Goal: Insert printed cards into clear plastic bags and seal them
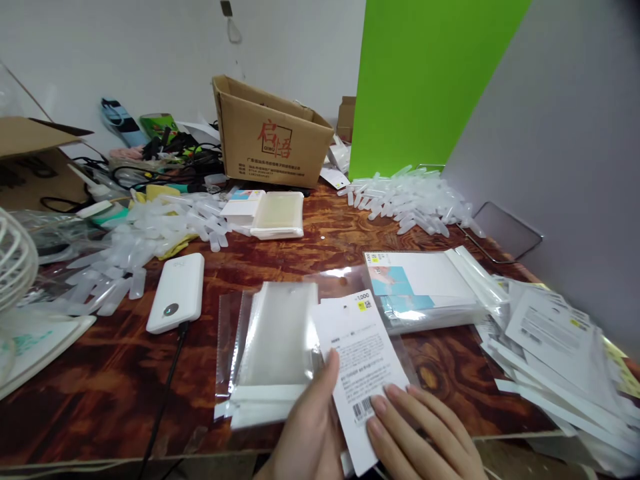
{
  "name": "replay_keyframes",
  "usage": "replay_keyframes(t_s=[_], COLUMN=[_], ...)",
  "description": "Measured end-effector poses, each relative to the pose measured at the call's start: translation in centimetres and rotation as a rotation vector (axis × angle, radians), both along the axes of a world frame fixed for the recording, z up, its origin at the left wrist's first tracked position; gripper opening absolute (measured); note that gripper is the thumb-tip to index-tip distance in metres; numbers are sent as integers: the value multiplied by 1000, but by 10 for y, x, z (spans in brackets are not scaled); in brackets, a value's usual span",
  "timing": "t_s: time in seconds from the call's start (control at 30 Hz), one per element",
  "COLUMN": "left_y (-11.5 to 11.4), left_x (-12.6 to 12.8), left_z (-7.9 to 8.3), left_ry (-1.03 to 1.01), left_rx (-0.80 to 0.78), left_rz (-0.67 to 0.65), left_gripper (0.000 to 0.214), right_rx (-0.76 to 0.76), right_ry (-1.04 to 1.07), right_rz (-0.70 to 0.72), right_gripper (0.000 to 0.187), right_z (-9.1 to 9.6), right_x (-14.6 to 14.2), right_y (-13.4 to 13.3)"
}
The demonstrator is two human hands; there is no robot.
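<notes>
A white printed card with a barcode (pixel 363 363) lies tilted near the table's front edge, on top of a clear plastic sleeve (pixel 277 343) that holds a pale insert. My left hand (pixel 307 427) comes up from below, its thumb pressed on the card's left edge, fingers hidden under it. My right hand (pixel 420 433) lies with fingers stretched out flat on the card's lower right corner. Both hands touch the card.
A stack of packaged cards (pixel 430 287) sits behind the card, and more packets (pixel 555 353) fan out at the right. A white power bank (pixel 177 293) with a cable lies left. Piles of clear tubes (pixel 415 197), a cardboard box (pixel 267 133) and a fan (pixel 15 267) stand around.
</notes>
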State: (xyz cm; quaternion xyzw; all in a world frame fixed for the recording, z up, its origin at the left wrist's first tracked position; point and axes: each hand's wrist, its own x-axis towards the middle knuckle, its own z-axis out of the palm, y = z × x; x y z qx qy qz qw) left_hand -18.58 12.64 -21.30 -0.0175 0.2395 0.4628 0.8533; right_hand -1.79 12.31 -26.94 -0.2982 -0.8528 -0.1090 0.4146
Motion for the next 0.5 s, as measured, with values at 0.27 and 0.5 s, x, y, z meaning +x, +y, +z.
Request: replay_keyframes(t_s=[0.27,0.5], left_y=[-10,-18], left_x=[-2,1], left_z=[-3,-13], left_ry=[56,296], left_rx=[95,119], left_rz=[32,-103], left_gripper=[48,45], right_rx=[-349,-805], right_ry=[177,568], right_rz=[38,-95], right_gripper=[19,83], right_z=[11,15], right_x=[-4,-12], right_y=[18,0])
